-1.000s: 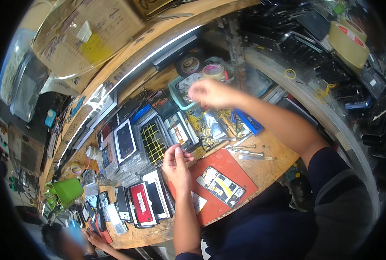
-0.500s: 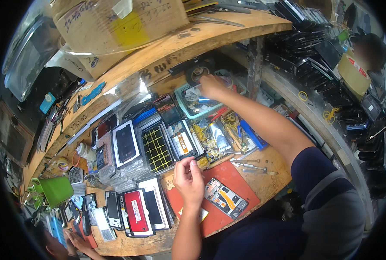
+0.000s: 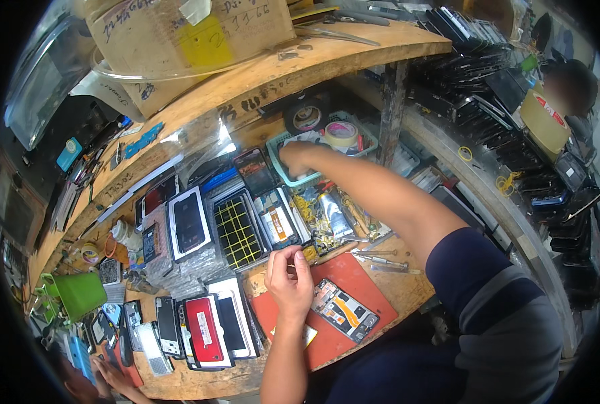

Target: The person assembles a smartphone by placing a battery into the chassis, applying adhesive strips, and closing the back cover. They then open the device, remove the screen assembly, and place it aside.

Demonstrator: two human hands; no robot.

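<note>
My right hand point(image 3: 296, 159) reaches into a light green plastic basket point(image 3: 374, 146) under the shelf, at its left side. Its fingers point down and are hidden, so whatever they touch does not show. My left hand point(image 3: 290, 277) hovers above a red mat point(image 3: 370, 286), thumb and fingers curled together; anything pinched there is too small to name. Just right of it, an opened smartphone point(image 3: 345, 310) lies on the mat with its inner parts and an orange flex cable exposed. A roll of tape point(image 3: 341, 134) sits in the basket.
Screwdrivers point(image 3: 380, 261) lie right of the mat. Behind it stand an open phone point(image 3: 277, 224), a black tray with yellow grid point(image 3: 238, 232) and a tube point(image 3: 334, 214). A red phone point(image 3: 205, 330) lies left. Another person's hands point(image 3: 115, 378) are at the lower left.
My right hand has moved left and deeper into the basket, uncovering the tape roll. My left hand keeps its curled pose over the mat. The whole view has shifted slightly.
</note>
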